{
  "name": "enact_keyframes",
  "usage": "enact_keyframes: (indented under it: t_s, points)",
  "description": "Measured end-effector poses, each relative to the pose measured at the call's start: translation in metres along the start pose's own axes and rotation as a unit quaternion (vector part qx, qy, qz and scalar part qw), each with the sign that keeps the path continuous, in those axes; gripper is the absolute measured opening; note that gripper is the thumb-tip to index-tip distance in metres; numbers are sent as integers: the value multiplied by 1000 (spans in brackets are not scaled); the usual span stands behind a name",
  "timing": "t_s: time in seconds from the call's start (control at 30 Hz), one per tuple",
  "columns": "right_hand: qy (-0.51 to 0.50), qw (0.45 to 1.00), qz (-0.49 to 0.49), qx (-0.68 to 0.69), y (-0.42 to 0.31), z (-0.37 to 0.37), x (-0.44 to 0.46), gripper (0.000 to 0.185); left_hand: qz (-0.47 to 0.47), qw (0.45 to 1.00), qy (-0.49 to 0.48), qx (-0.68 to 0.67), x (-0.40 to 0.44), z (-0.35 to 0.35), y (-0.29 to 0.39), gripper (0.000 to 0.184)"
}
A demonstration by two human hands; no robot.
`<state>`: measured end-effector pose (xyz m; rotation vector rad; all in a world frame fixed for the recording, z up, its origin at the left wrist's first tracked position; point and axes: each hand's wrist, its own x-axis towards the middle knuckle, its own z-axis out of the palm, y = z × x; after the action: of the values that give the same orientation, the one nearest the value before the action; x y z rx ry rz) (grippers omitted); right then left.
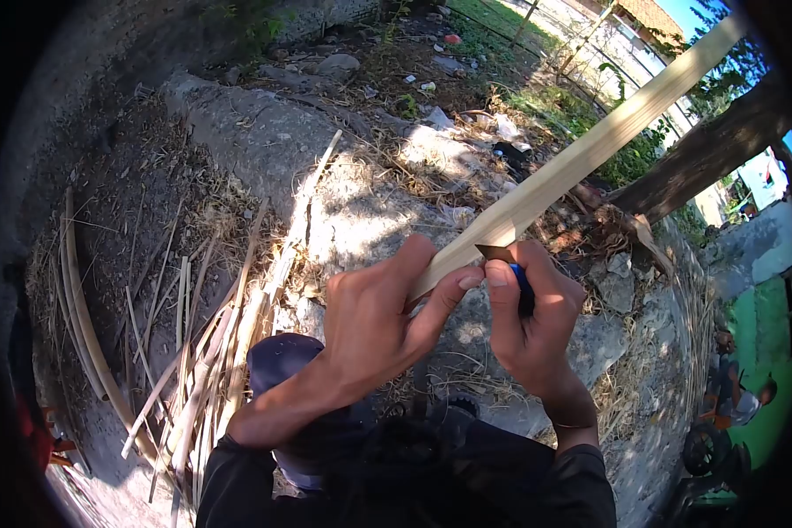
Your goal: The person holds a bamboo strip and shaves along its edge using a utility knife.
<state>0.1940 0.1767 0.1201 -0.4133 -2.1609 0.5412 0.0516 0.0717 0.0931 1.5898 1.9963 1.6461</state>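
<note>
A long, pale strip of wood [590, 145] runs from the middle of the view up to the top right. My left hand [374, 321] is closed around its near end, with the thumb laid along the edge. In my right hand [541, 317] is a utility knife [524, 286] with a blue handle, pinched between thumb and fingers. Its short dark blade [495, 253] lies against the strip, just beyond my left thumb. Most of the handle is hidden by my fingers.
Thin split sticks [224, 352] lie piled on the ground at the left, beside curved poles [84, 308]. A rough stone slab [246, 123] stretches across the middle. A thick trunk [713, 150] leans at the right. Farther right are a person [748, 400] and a motorbike [704, 449].
</note>
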Motion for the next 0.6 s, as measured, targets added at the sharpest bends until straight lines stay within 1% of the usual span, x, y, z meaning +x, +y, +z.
enact_keyframes:
  t_s: [0.1, 0.17, 0.23, 0.3, 0.4, 0.53, 0.6]
  points:
    - [-19, 1000, 3, -22, 1, -1, 0, 11, 11, 999, 22, -30, 0, 5, -6, 33]
    - [-29, 999, 35, 11, -2, 1, 1, 11, 12, 999, 16, -29, 0, 3, -5, 32]
    - [-38, 998, 38, 19, -4, 1, 2, 11, 11, 1000, 10, -28, 0, 3, -6, 31]
    - [-48, 998, 40, 26, -5, 0, 3, 11, 50, 998, 25, -36, 0, 4, -8, 20]
    - [-62, 997, 32, 27, -5, -1, 4, 10, 55, 998, 26, -28, 1, 2, -6, 26]
    - [-74, 996, 38, 35, -4, -1, 4, 11, 45, 999, 8, -29, 0, 1, -7, 24]
    - [-79, 995, 42, 32, -3, -2, 4, 11, 33, 998, 12, -57, 1, 3, -7, 23]
